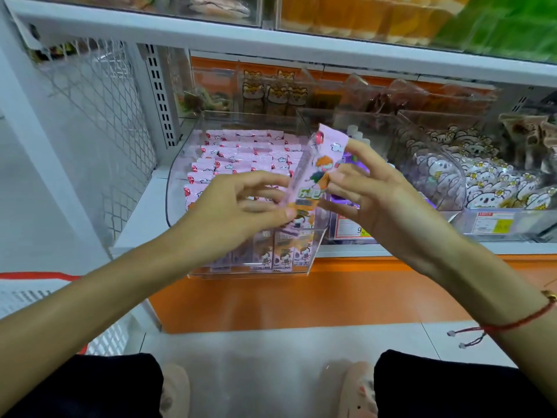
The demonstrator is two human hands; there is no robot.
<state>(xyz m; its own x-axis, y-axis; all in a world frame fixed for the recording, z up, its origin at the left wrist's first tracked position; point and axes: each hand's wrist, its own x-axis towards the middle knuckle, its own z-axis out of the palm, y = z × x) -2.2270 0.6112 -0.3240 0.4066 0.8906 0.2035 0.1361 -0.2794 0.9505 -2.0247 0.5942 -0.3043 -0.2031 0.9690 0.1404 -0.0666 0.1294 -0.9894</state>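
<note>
A pink snack packet with a cartoon figure is held upright above a clear plastic bin on the lowest shelf. My left hand pinches its lower end between thumb and fingers. My right hand pinches its right side, with the fingertips near its top. The bin holds several rows of matching pink packets. More of them stand upright in the bin's front pocket.
To the right are clear bins of koala-print packets and a price label. A white upper shelf overhangs. A mesh side panel closes the left. An orange shelf base lies below, with my knees and slippers on the tiled floor.
</note>
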